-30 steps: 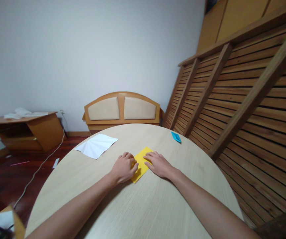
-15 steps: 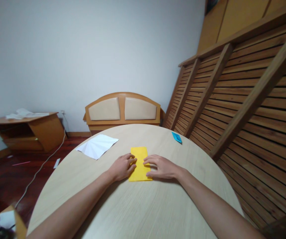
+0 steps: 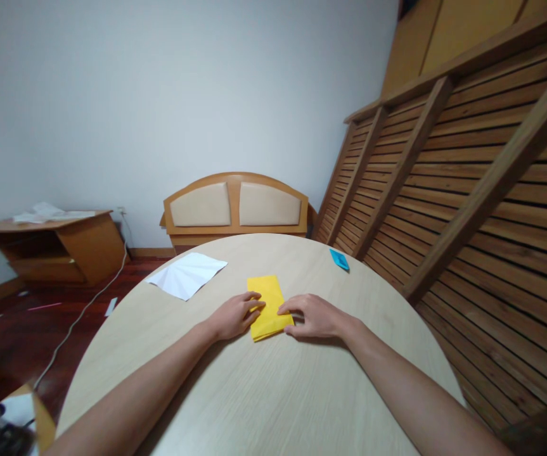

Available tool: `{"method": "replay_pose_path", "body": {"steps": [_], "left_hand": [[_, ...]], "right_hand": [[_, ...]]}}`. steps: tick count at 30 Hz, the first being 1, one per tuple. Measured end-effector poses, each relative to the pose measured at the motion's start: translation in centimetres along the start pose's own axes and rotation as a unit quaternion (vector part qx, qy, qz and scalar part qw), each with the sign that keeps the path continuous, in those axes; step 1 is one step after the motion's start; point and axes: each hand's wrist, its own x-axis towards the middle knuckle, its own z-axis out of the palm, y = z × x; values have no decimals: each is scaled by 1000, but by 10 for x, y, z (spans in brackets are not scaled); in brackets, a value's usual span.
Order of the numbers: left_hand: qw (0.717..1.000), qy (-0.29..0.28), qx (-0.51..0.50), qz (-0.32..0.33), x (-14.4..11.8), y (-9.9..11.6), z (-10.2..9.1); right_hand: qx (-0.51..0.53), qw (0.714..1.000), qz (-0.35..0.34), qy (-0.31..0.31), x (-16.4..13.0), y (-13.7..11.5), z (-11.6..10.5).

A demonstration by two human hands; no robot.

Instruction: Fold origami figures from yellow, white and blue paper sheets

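A folded yellow paper (image 3: 266, 297) lies flat on the round pale wooden table (image 3: 273, 392), its long side pointing away from me. My left hand (image 3: 233, 316) rests on its left edge with the fingertips pressing the paper. My right hand (image 3: 315, 316) lies on the lower right edge, fingers curled down onto it. Both hands hold the sheet against the tabletop.
A white folded sheet (image 3: 186, 274) lies at the table's far left. A small blue folded paper (image 3: 339, 259) sits at the far right. Beyond the table stand a padded headboard (image 3: 235, 206), a slatted wooden frame (image 3: 468, 190) on the right and a low cabinet (image 3: 54, 250) on the left.
The yellow paper has been turned from a diagonal lie to point away from me, then tilted slightly left. My right hand has slid to its lower right edge.
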Motion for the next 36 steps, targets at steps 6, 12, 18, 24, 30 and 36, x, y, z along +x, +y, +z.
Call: {"method": "replay_pose_path", "body": {"steps": [6,12,18,24,30,36], "left_hand": [[1000,-12,-8,4,-1,4,-6],[999,-13,-42,25,-3,10,-13],[997,-20,-56,57,-7,8,-24],[993,-43,-40,103,-13,8,-34],[999,-23,18,46,-8,10,-23],[1000,1,-6,8,-4,5,-16]], "right_hand": [[-12,1000,-5,15,3,3,5],[-10,1000,-14,11,3,6,6],[-24,1000,1,5,2,7,3],[-21,999,22,14,0,11,2],[16,998,43,41,1,13,3],[50,995,63,67,1,12,3]]}}
